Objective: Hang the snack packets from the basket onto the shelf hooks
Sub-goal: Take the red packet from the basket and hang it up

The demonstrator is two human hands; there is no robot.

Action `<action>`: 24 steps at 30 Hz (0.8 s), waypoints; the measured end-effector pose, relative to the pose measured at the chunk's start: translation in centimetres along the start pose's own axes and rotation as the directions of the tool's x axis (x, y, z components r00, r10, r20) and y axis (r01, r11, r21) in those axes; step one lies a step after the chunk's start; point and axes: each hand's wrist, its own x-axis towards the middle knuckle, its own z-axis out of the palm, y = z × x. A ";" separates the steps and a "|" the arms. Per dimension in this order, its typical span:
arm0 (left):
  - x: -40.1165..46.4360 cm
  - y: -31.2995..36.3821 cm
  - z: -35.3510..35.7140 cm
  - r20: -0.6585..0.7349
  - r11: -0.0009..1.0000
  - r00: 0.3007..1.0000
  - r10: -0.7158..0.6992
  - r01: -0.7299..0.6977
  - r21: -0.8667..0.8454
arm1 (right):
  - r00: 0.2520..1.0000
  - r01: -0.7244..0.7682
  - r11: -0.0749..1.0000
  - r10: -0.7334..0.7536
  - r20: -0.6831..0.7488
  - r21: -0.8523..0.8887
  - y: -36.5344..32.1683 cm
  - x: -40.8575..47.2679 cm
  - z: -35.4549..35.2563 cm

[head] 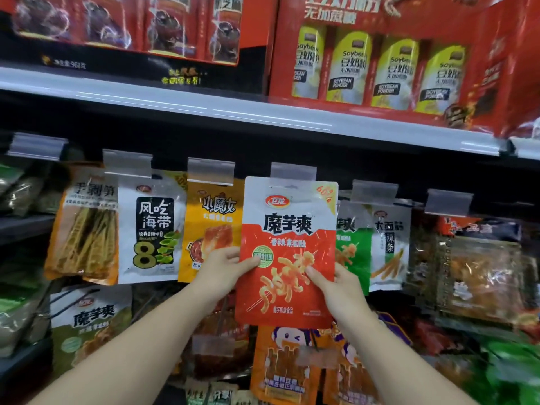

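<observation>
Both hands' fingers, left hand (225, 267) and right hand (336, 287), pinch a glossy, flat red-and-white packet (287, 249) upright.

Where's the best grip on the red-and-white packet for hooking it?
Grip the red-and-white packet at its two side edges, lower half, as the left hand and right hand do. It is flat and upright, and that likely leaves its top free for the hook.
</observation>
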 end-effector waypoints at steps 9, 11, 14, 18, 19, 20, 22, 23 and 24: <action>2.7 0.1 -0.4 -0.017 0.999 1.000 -0.002 0.002 0.047 | 0.999 -0.036 0.999 0.035 0.022 0.038 0.1 2.6 0.6; 3.4 -0.1 -0.4 -0.003 0.998 1.000 -0.011 0.011 0.060 | 0.999 -0.031 0.999 0.030 0.026 0.021 0.2 3.2 0.7; 4.1 -0.5 -0.7 0.017 0.997 1.000 -0.020 0.019 0.070 | 0.999 -0.037 0.999 0.037 0.022 0.011 0.7 4.0 0.8; 5.0 -1.1 -0.8 0.035 0.996 0.999 -0.031 0.028 0.086 | 0.999 -0.046 0.999 0.046 0.015 -0.002 1.6 4.7 1.2; 5.3 -1.2 -0.9 0.036 0.996 0.999 -0.033 0.030 0.081 | 0.999 -0.050 0.999 0.050 0.013 0.000 1.7 5.0 1.3; 5.6 -1.4 -0.8 0.036 0.996 0.999 -0.036 0.033 0.078 | 0.998 -0.054 0.999 0.054 0.011 0.004 1.8 5.2 1.3; 6.1 -1.6 -0.8 0.028 0.996 0.999 -0.041 0.039 0.076 | 0.998 -0.057 0.998 0.057 0.008 0.006 2.0 5.9 1.5; 6.4 -1.7 -0.8 0.023 0.996 0.999 -0.043 0.041 0.075 | 0.998 -0.057 0.998 0.057 0.006 0.008 2.2 6.2 1.6; 6.7 -1.9 -0.8 0.017 0.996 0.999 -0.044 0.043 0.076 | 0.998 -0.056 0.998 0.056 0.005 0.011 2.3 6.5 1.7</action>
